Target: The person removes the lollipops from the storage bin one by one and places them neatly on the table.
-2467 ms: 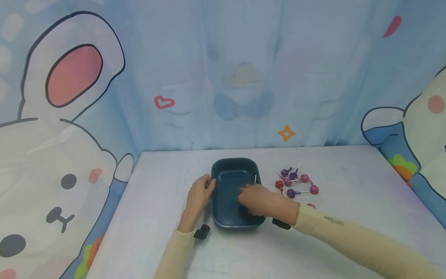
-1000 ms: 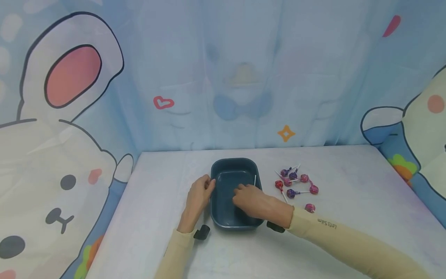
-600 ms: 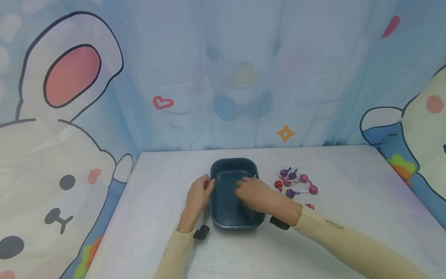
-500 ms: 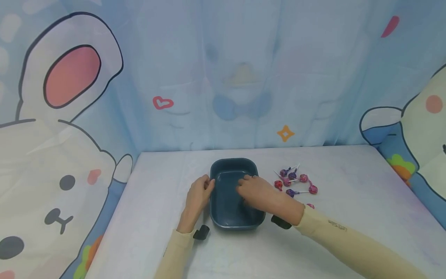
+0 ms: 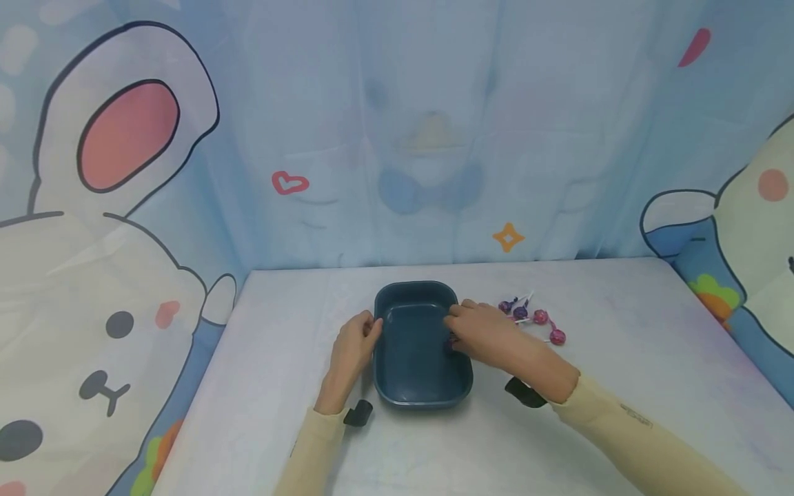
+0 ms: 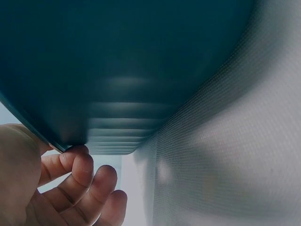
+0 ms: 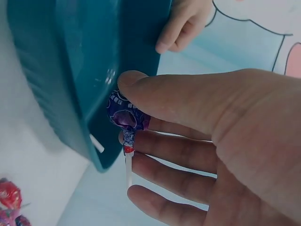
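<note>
My left hand (image 5: pixel 353 351) pinches the left rim of a dark teal rectangular bin (image 5: pixel 409 396), thumb and index finger meeting at the edge in the left wrist view. Over the bin's right rim is my right hand (image 5: pixel 486 334), palm down in the head view. Between its thumb and fingers it pinches a purple-wrapped lollipop (image 7: pixel 124 113) by the head, the white stick hanging past the other fingers. Inside the bin, a short white stick (image 7: pixel 97 143) shows in the corner; whatever it belongs to is hidden by the wall.
Right of the bin on the white table (image 5: pixel 298 310) lie several loose lollipops, among them a purple one (image 5: pixel 520 313) and a pink one (image 5: pixel 557 337). A red lollipop (image 7: pixel 9 194) shows in the right wrist view. A cartoon-printed curtain (image 5: pixel 335 138) stands behind.
My right hand has moved from over the bin's inside to its right rim, carrying the purple lollipop; it now covers some of the loose lollipops. My left hand stays at the left rim.
</note>
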{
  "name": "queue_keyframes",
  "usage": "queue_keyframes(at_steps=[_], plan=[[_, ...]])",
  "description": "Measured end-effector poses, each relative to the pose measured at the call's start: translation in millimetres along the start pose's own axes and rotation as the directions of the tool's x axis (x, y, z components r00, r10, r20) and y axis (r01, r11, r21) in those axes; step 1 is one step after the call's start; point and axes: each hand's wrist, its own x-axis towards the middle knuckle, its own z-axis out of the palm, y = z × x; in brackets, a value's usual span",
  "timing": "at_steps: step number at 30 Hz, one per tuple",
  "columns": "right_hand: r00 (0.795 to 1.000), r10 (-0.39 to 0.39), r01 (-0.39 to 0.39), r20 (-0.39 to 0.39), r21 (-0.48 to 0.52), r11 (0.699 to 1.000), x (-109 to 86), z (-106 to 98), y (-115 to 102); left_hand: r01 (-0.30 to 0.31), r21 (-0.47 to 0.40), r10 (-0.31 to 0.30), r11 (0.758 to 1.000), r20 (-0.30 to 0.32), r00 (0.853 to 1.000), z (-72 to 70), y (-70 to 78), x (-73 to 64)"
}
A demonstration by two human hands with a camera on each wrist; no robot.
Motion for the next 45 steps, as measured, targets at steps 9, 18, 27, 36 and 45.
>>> queue_keyframes(at_steps=[9,18,27,36,45], plan=[[0.997,0.069,-0.067,-0.027,0.074,0.995,-16.1,4.7,16.6,-0.007,-0.008,0.007,1.000,-0.003,1.000,-0.5,-1.0,-0.7],[0.990,0.134,-0.127,-0.039,0.148,0.981,-40.4,19.3,36.4,-0.002,-0.013,0.002,1.000,0.005,1.000,0.1,-0.4,-1.3],[0.972,0.230,-0.234,0.042,0.212,0.949,-66.9,27.8,62.8,0.001,0.003,-0.001,1.000,0.008,1.000,0.5,-1.1,-0.4],[0.953,0.286,-0.303,0.102,0.225,0.926,-77.6,41.4,87.2,0.010,0.015,-0.010,1.000,0.007,1.000,-0.4,0.6,-0.8],[0.927,0.325,-0.366,0.189,0.252,0.896,-77.0,62.8,93.9,0.008,0.013,-0.008,1.000,0.011,1.000,-0.3,1.0,-1.3]])
